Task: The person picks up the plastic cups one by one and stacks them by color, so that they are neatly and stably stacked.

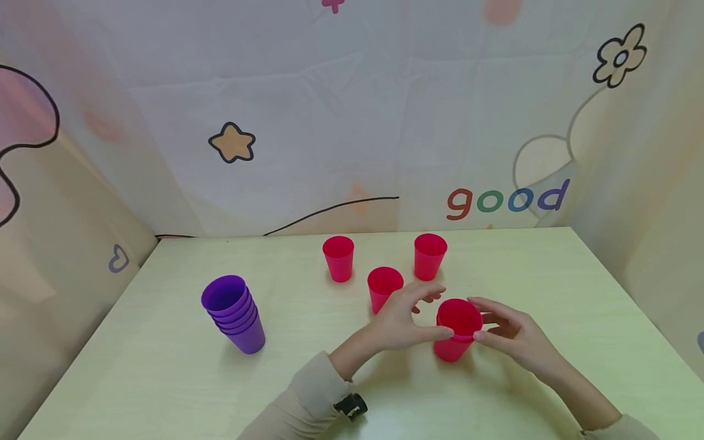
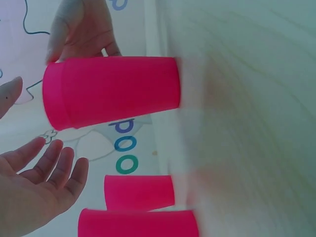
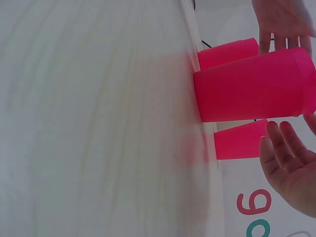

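Pale tabletop [image 1: 137,379] here, stacked red cups [image 1: 452,351] standing upright between the left hand [image 1: 400,322] and right hand [image 1: 517,335], both loosely spread, neither really pinching; imo close in evenly so nothing tips

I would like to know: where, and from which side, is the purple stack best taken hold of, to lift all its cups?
Probably round the wall of the bottom cup, just under the stacked rims, from the right, the side nearest the left hand. The purple stack stands mouth up and narrows downward, so the rims above should keep it from slipping through.
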Demonstrator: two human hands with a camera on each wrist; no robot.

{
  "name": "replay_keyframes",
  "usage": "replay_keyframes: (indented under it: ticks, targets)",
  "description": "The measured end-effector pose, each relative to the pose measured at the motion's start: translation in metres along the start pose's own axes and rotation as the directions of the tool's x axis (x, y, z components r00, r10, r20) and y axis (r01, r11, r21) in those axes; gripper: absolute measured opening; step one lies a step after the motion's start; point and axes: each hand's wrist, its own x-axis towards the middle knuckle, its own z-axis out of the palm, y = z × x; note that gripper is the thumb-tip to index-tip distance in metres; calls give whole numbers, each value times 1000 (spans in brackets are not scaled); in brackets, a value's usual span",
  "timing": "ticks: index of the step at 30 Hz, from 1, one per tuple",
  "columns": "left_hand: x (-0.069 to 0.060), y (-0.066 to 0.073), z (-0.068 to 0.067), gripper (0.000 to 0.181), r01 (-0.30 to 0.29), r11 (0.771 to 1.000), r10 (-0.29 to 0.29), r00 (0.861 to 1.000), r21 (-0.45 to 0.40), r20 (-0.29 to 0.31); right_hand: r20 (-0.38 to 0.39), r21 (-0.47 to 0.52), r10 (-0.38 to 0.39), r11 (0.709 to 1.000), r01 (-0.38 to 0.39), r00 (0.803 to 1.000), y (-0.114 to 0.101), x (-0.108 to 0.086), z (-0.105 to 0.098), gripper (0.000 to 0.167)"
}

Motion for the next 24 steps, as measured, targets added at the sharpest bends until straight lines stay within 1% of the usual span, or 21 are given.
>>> replay_keyframes:
  ticks: [3, 7, 12, 15, 18, 24]
  targets:
    - [-5, 0, -9, 57, -20, 1000, 19, 999, -13, -30, -5, 2, 13, 1000, -13, 1000, 0, 0, 0, 58]
    - [-12, -2, -22, 55, -19, 1000, 17, 996, -18, -88, -3, 3, 28, 1000, -28, 1000, 0, 0, 0, 58]
    - [-17, -7, -37, 53, -22, 1000, 20, 986, -12, -163, 4, 7, 24, 1000, -24, 1000, 0, 1, -1, 57]
    - [-20, -9, -44, 51, -26, 999, 22, 980, -18, -197, 7, 10, 24, 1000, -24, 1000, 0, 1, -2, 56]
    - [-22, -13, -50, 50, -18, 1000, 15, 974, -11, -225, 6, 7, 21, 1000, -21, 1000, 0, 1, -1, 57]
    - [-23, -26, -60, 54, 18, 998, -4, 966, 52, -259, 6, 11, 9, 1000, -9, 1000, 2, 1, -1, 55]
